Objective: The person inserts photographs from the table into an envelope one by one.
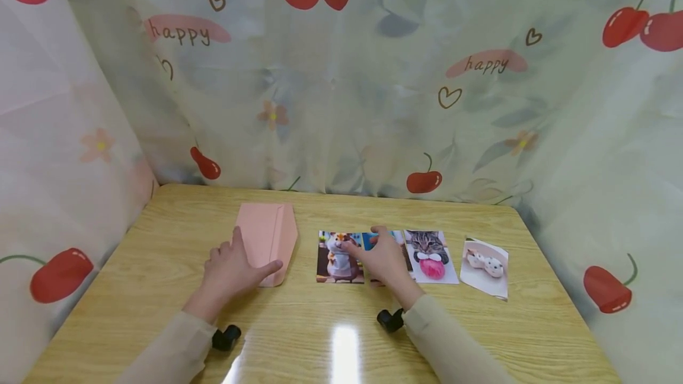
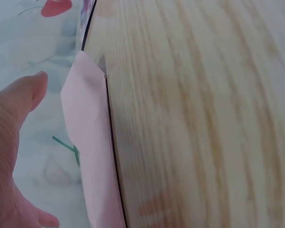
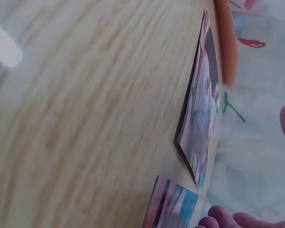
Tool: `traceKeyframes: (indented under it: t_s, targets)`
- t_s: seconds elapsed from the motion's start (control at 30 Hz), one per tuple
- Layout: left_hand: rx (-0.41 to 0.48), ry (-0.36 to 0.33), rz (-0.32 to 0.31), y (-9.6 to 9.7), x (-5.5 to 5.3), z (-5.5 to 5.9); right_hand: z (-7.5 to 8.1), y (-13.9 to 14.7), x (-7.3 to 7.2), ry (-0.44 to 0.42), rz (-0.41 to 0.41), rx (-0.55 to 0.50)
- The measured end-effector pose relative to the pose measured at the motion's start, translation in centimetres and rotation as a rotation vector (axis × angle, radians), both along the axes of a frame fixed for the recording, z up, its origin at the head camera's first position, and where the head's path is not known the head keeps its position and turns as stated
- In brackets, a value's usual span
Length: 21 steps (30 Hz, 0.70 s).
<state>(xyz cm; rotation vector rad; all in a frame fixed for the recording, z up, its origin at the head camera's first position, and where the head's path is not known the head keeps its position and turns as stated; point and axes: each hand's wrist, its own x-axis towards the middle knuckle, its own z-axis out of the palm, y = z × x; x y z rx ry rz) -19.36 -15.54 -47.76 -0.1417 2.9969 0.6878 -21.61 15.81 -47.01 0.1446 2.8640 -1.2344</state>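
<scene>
A pink envelope [image 1: 260, 231] with its flap opened out lies flat on the wooden table. My left hand [image 1: 229, 268] is over its near left part, thumb and fingers spread wide; in the left wrist view the envelope [image 2: 92, 137] shows beside that hand's thumb. To the right, photo cards lie in a row. My right hand [image 1: 385, 258] hovers with parted thumb and fingers over a blue-toned card [image 1: 396, 234], hiding most of it. Its thumb overlaps the hamster photo [image 1: 337, 262]. Beyond is a cat photo with a pink ball [image 1: 427, 252].
At the right end lies a tilted photo [image 1: 485, 268] of two small white figures. A patterned curtain [image 1: 331, 105] with cherries surrounds the table [image 1: 299, 325] at the back and sides. Small black devices [image 1: 226, 338] are worn at both wrists.
</scene>
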Motion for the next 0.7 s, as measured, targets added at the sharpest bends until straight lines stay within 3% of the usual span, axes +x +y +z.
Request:
traceKeyframes:
  t_s: [0.37,0.7]
  targets:
    - [-0.073,-0.023,-0.013,0.5,-0.5,-0.6,-0.3,-0.4,-0.1,-0.041,0.022,-0.013]
    - [-0.114,-0.027,-0.028,0.8,-1.3,-0.7,-1.0,-0.9,-0.4,-0.042,0.047,0.045]
